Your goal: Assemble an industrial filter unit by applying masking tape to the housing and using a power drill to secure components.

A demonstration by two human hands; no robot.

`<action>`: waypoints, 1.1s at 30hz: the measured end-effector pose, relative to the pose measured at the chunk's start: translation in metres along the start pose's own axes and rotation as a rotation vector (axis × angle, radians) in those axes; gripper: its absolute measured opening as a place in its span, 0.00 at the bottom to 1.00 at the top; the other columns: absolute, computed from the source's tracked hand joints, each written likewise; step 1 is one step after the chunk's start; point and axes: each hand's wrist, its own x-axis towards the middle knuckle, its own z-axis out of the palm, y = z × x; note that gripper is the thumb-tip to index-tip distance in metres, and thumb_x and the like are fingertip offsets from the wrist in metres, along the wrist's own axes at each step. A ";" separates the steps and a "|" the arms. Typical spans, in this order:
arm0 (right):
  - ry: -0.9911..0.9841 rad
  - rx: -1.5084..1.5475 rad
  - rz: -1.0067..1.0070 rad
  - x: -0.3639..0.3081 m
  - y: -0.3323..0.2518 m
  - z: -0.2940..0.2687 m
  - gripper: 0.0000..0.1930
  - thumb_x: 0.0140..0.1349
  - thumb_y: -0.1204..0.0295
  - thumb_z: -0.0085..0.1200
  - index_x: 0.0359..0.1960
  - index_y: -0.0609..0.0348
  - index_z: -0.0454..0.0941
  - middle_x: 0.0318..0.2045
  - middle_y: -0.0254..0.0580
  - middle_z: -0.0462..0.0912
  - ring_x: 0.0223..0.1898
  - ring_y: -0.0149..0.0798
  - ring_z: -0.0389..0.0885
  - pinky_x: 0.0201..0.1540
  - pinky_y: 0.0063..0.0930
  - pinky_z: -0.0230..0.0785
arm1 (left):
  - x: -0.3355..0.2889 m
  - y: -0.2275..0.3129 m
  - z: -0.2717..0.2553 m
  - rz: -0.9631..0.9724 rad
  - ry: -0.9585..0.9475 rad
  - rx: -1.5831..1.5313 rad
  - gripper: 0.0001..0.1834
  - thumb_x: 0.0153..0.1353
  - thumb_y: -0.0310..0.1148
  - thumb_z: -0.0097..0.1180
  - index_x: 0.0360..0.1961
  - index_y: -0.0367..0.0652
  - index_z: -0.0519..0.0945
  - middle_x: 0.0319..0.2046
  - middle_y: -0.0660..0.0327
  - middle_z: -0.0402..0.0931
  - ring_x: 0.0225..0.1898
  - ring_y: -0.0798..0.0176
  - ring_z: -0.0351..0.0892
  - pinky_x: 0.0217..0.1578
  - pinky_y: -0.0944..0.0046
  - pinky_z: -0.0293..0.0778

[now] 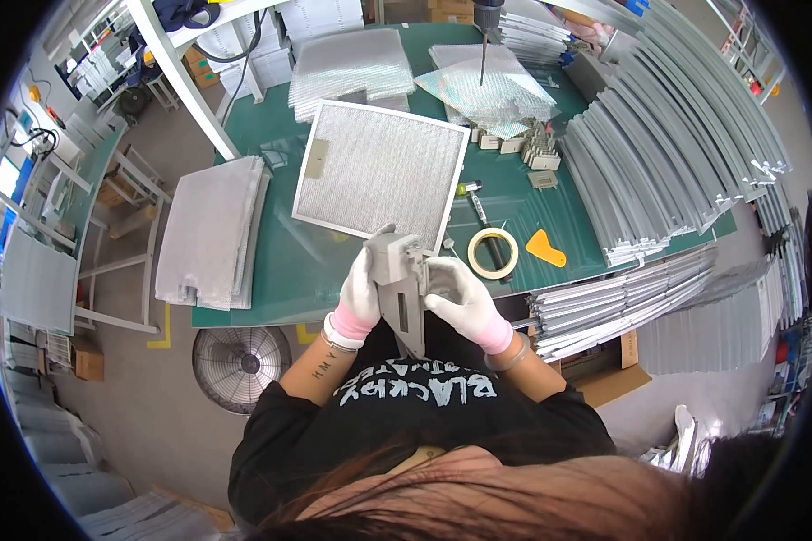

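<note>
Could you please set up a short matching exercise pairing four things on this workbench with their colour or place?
Things:
1. tape roll
2. plastic scraper
3. framed mesh filter
4. grey metal part

Descriptions:
A. orange, lying flat on the green mat
B. held between the left hand and right hand
C. pale ring, beside the orange thing
D. large square, flat in the middle of the mat

Pairs: 1-C, 2-A, 3-D, 4-B
</note>
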 end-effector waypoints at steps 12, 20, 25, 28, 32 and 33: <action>0.097 0.012 0.074 -0.002 0.024 -0.015 0.20 0.67 0.75 0.53 0.59 0.64 0.69 0.50 0.44 0.79 0.50 0.31 0.79 0.51 0.26 0.74 | 0.002 -0.001 -0.019 0.179 0.045 0.182 0.42 0.58 0.28 0.45 0.74 0.37 0.49 0.67 0.51 0.62 0.65 0.57 0.68 0.68 0.57 0.58; 0.148 0.043 0.040 0.001 0.015 -0.015 0.20 0.67 0.74 0.52 0.60 0.65 0.68 0.51 0.43 0.78 0.51 0.33 0.78 0.55 0.28 0.71 | -0.001 0.033 -0.019 0.031 0.154 -0.012 0.53 0.46 0.29 0.60 0.74 0.35 0.49 0.61 0.52 0.68 0.60 0.62 0.72 0.63 0.61 0.67; 0.154 0.050 0.041 0.002 0.013 -0.015 0.21 0.67 0.71 0.52 0.60 0.65 0.67 0.52 0.44 0.77 0.54 0.35 0.77 0.59 0.30 0.68 | -0.005 0.044 -0.005 0.169 0.115 0.125 0.58 0.44 0.29 0.71 0.73 0.30 0.48 0.57 0.49 0.74 0.54 0.58 0.79 0.58 0.62 0.72; 0.222 0.064 -0.186 0.008 0.001 -0.016 0.24 0.63 0.74 0.57 0.61 0.63 0.69 0.52 0.44 0.77 0.53 0.37 0.78 0.57 0.32 0.70 | -0.010 0.048 -0.004 0.253 0.010 0.640 0.60 0.42 0.31 0.75 0.72 0.28 0.49 0.54 0.49 0.77 0.54 0.57 0.79 0.58 0.61 0.72; -0.060 -0.469 -0.622 0.025 -0.059 -0.027 0.37 0.50 0.67 0.70 0.63 0.62 0.69 0.54 0.51 0.77 0.53 0.48 0.78 0.58 0.39 0.69 | -0.013 0.068 0.015 0.204 -0.174 0.869 0.61 0.40 0.39 0.77 0.70 0.28 0.52 0.49 0.47 0.79 0.48 0.47 0.82 0.51 0.58 0.75; -0.201 -0.532 -0.624 0.028 -0.064 -0.027 0.41 0.46 0.65 0.73 0.64 0.62 0.69 0.54 0.53 0.78 0.52 0.52 0.78 0.57 0.41 0.69 | -0.014 0.068 0.017 0.202 -0.170 0.870 0.61 0.40 0.39 0.77 0.70 0.28 0.52 0.49 0.47 0.79 0.48 0.47 0.82 0.51 0.58 0.75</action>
